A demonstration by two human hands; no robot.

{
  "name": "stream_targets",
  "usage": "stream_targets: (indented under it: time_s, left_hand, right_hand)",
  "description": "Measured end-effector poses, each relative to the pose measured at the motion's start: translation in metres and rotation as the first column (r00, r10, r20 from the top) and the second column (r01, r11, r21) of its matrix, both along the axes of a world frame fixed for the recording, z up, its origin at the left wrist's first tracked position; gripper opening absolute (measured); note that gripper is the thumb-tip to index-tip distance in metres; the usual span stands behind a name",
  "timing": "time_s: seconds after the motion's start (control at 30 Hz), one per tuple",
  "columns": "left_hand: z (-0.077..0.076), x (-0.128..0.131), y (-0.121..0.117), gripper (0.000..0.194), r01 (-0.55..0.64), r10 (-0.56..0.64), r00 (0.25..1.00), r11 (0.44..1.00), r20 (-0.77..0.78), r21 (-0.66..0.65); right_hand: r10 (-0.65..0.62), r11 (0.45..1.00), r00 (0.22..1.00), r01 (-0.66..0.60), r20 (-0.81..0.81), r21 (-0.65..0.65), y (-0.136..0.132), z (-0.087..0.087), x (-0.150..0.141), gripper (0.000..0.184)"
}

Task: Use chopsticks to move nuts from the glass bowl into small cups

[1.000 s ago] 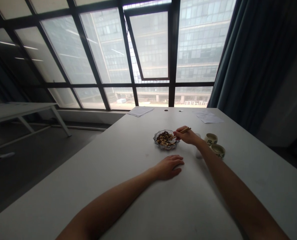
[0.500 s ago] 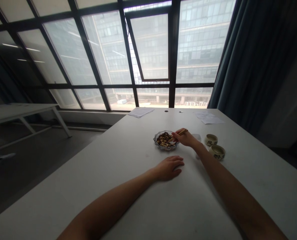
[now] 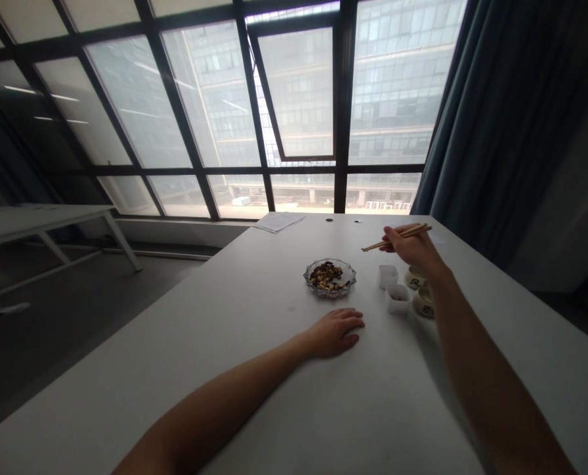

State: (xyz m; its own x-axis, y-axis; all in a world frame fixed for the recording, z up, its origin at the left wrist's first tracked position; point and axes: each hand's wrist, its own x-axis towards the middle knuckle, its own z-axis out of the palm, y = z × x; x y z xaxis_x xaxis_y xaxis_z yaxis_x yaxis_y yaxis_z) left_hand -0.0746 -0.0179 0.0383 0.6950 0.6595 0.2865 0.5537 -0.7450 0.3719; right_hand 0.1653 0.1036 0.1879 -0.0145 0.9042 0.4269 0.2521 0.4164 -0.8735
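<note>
Your left hand (image 3: 334, 332) sat flat on the white table (image 3: 254, 369), fingers loose, holding nothing. Just past it was the glass dish (image 3: 329, 278) of nuts (image 3: 327, 277), with two little white cups (image 3: 398, 299) off to its right. Your right hand (image 3: 410, 246) was up above the bowls (image 3: 425, 303), pinching chopsticks (image 3: 395, 238), tips empty as far as I could see.

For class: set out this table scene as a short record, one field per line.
Right hand: holds chopsticks, raised
Left hand: flat on the table, empty
Dish: glass, holds nuts
Tubs: far tub, near tub, both white; near one holds a few pieces
Cups: far cup, near cup, ceramic, partly hidden by right arm
</note>
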Motion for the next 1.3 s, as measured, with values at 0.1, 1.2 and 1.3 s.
stream_targets:
  time_s: [0.1,1.2,1.3]
  left_hand:
    - [-0.001,0.0,0.0,0.037,0.001,-0.001,1.0,1.0,0.0,0.001]
    - [-0.002,0.0,0.0,0.037,-0.005,0.005,1.0,1.0,0.006,0.015]
    - [-0.002,0.001,0.0,0.037,-0.007,0.007,1.0,1.0,0.006,0.016]
  right_hand:
    - [-0.176,0.983,0.984,0.177,0.028,-0.047,-0.001,0.006,0.023,0.028]
    - [0.228,0.973,0.972,-0.226,0.054,-0.038,0.006,-0.041,-0.054,0.033]
    - [0.243,0.97,0.957,-0.243,0.157,-0.019,0.011,-0.061,-0.064,0.035]
